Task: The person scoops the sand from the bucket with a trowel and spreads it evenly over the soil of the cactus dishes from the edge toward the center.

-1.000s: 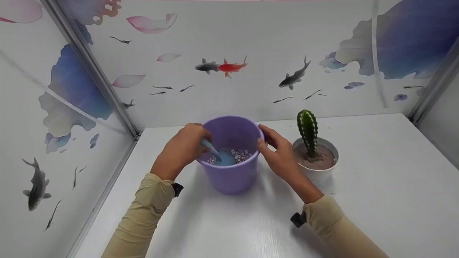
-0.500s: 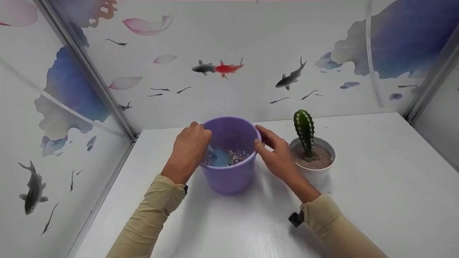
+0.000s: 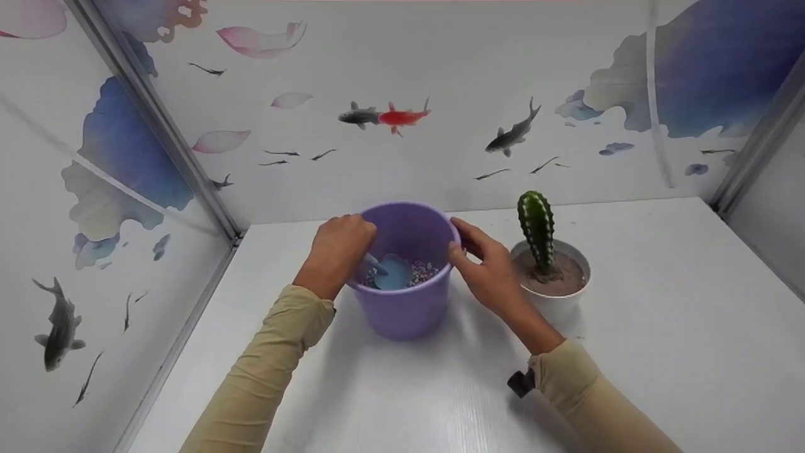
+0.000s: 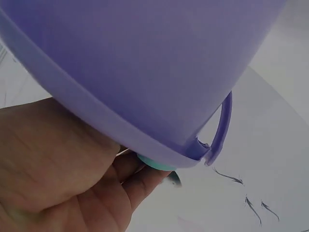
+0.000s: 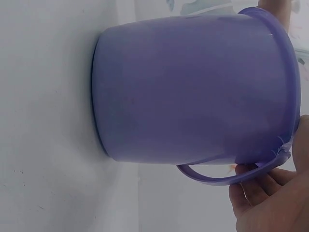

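Note:
A purple plastic bucket (image 3: 405, 308) stands on the white table (image 3: 660, 327), with small coloured pebbles (image 3: 424, 272) at its bottom. My left hand (image 3: 336, 255) reaches over the bucket's left rim and grips the handle of a light blue scoop (image 3: 393, 275), whose blade lies on the pebbles. In the left wrist view the bucket (image 4: 145, 72) fills the frame above my left hand (image 4: 63, 179). My right hand (image 3: 487, 267) holds the bucket's right rim with its fingers curled over the edge. The right wrist view shows the bucket (image 5: 193, 92), its thin handle (image 5: 212, 176) and my right hand (image 5: 275, 198) at the rim.
A green cactus (image 3: 536, 229) stands in a white pot (image 3: 556, 299) of brown soil just right of my right hand. Walls with fish pictures close in the table at the left, back and right.
My left hand has shifted slightly along the left rim, moving the scoop's blade over the pebbles. The right hand and bucket have stayed put.

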Available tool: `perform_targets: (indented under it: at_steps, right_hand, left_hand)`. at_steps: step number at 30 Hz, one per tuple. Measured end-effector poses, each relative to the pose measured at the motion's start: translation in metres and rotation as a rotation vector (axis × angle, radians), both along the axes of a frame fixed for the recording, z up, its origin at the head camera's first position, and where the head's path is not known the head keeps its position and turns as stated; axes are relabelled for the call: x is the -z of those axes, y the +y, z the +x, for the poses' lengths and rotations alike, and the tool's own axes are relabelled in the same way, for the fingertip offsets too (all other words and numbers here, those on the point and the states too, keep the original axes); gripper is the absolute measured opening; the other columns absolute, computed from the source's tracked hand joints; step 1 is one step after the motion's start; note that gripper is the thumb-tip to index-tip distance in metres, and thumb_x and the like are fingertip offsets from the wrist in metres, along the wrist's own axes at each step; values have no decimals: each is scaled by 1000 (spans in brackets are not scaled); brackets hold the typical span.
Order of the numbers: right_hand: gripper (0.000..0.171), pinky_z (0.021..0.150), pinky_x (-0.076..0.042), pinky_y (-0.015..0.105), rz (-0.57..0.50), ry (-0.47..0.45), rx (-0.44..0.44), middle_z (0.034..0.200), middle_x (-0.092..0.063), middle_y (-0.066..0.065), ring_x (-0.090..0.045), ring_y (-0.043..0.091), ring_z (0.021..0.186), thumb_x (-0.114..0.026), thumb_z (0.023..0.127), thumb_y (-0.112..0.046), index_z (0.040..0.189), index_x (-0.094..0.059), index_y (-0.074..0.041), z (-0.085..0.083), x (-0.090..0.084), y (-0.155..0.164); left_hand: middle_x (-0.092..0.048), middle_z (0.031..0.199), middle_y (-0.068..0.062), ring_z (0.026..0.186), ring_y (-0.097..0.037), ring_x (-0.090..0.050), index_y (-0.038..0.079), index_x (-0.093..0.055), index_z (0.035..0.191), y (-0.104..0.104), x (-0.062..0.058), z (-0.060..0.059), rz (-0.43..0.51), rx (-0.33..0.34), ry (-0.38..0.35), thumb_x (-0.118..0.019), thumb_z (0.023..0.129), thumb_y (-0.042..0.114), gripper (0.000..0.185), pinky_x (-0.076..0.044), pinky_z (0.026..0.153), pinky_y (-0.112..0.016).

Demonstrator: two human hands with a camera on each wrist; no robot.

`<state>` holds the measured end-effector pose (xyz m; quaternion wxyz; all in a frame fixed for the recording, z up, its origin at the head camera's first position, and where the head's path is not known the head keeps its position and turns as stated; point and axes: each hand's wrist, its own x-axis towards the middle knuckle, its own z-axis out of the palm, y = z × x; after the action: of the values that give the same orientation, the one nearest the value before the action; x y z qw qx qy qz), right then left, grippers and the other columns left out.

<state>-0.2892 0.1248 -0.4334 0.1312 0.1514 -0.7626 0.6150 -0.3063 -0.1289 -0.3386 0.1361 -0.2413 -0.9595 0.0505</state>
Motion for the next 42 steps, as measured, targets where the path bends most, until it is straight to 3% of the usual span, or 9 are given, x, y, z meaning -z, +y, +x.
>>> perform_targets:
  at_steps: [5, 13, 17, 22, 30, 36, 42]
  right_hand:
    - [54, 121, -49, 41, 14, -11, 2, 157, -62, 9, -62, 25, 144, -65, 109, -25, 159, -54, -11, -1, -1, 1]
    - [55, 120, -49, 40, 26, -18, -3, 159, -60, 9, -61, 25, 145, -65, 109, -25, 160, -53, -10, 0, -1, -2]
    - [55, 118, -50, 38, 14, -32, -21, 160, -59, 7, -59, 24, 147, -65, 109, -26, 161, -52, -11, 1, -2, -2]
    - [56, 116, -50, 31, 7, -35, -24, 161, -57, 6, -58, 23, 148, -64, 109, -27, 162, -51, -12, 1, -1, -1]
    - [55, 115, -50, 30, -13, -30, -12, 160, -59, 6, -59, 22, 147, -65, 109, -26, 161, -53, -13, 0, 0, -2]
    - [53, 116, -49, 29, -22, -26, 2, 160, -59, 6, -59, 23, 147, -64, 109, -24, 160, -54, -13, 1, 2, -3]
    - [53, 118, -49, 37, -30, -16, 10, 160, -59, 8, -59, 24, 147, -64, 109, -23, 160, -54, -13, 0, 3, -4]
  left_hand:
    - [-73, 79, -14, 71, -19, -55, 3, -75, 76, 2, 2, -3, 25, 31, -96, -68, 89, -17, 25, -64, 73, -48]
    - [-75, 82, -14, 72, -21, -61, 3, -73, 77, 5, 4, -5, 40, 8, -199, -64, 93, -16, 26, -64, 71, -49]
    - [-66, 79, -5, 72, -18, -53, 8, -65, 72, 6, 2, -8, 44, -33, -274, -64, 93, -15, 31, -58, 69, -44]
    - [-58, 83, -2, 75, -20, -51, 5, -70, 81, 5, 0, -10, 46, -53, -349, -66, 91, -14, 22, -49, 68, -41]
    - [-59, 82, -1, 77, -21, -49, 8, -65, 76, 5, 3, -11, 19, -50, -358, -69, 92, -8, 24, -48, 73, -44]
    - [-66, 82, -3, 75, -20, -49, 5, -72, 82, 7, 9, -13, -26, 23, -340, -69, 89, -11, 18, -54, 83, -48]
    - [-57, 76, 1, 73, -20, -46, 13, -58, 71, 9, 11, -15, -43, 24, -339, -69, 86, -14, 33, -52, 82, -47]
